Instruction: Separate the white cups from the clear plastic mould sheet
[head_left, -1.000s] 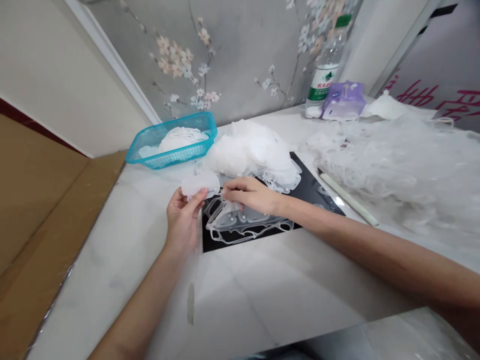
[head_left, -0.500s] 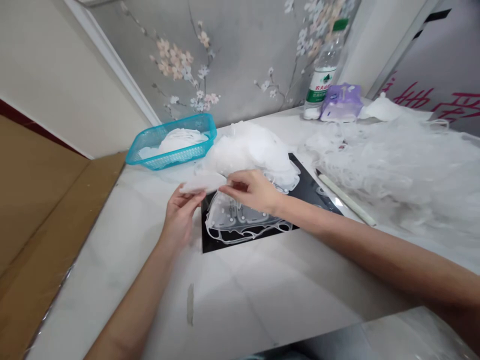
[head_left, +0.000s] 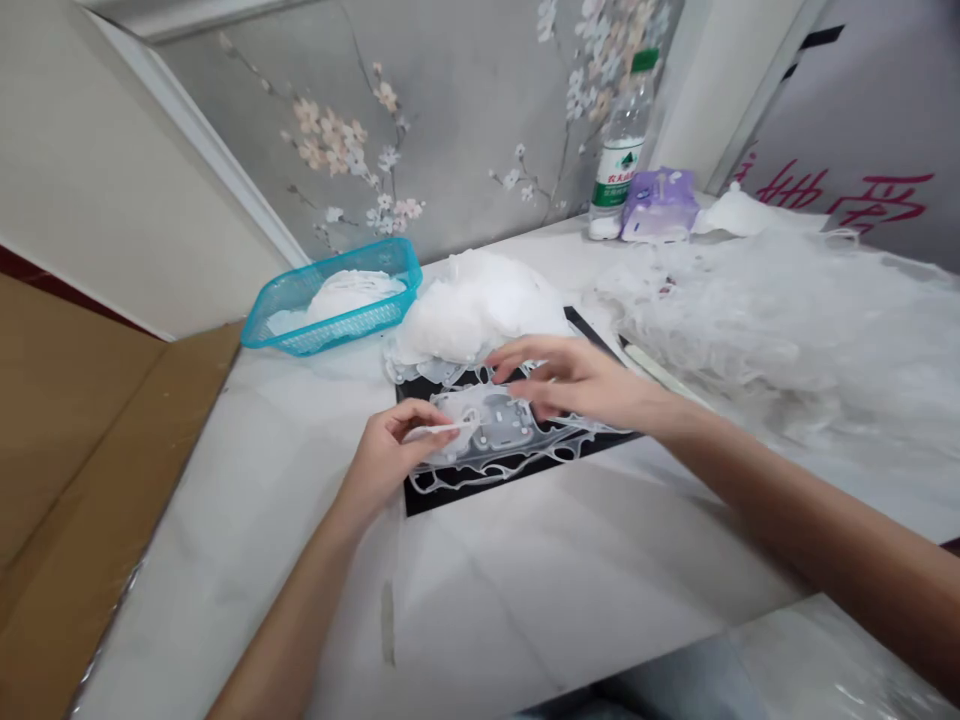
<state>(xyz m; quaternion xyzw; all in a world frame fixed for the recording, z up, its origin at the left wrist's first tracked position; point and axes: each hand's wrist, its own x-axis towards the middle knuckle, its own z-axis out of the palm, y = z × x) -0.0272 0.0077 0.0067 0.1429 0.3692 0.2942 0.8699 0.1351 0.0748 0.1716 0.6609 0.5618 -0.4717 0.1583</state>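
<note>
Thumb and fingers of my left hand point(head_left: 386, 445) pinch a thin whitish flexible piece point(head_left: 455, 426), seen nearly edge-on. It is over a translucent moulded sheet point(head_left: 504, 418) with rounded panels and a stringy, cut-out edge. My right hand point(head_left: 589, 380) hovers at the sheet's right side, its fingers apart and slightly blurred, with nothing visible in them. Under the sheet lies a black mat point(head_left: 421, 502). Just behind both hands is a heap of soft white pieces point(head_left: 480, 305), some spreading over the mat's back edge.
A blue plastic basket point(head_left: 255, 338) with white pieces stands back left. At the back right are a green-capped bottle point(head_left: 619, 165) and a purple pack point(head_left: 660, 207). A large heap of stringy translucent scrap point(head_left: 795, 330) covers the right, beside a pale flat stick point(head_left: 664, 373).
My left hand has moved right and down to the sheet. My right hand has let go of the white piece, moved right and opened. The view has shifted slightly.
</note>
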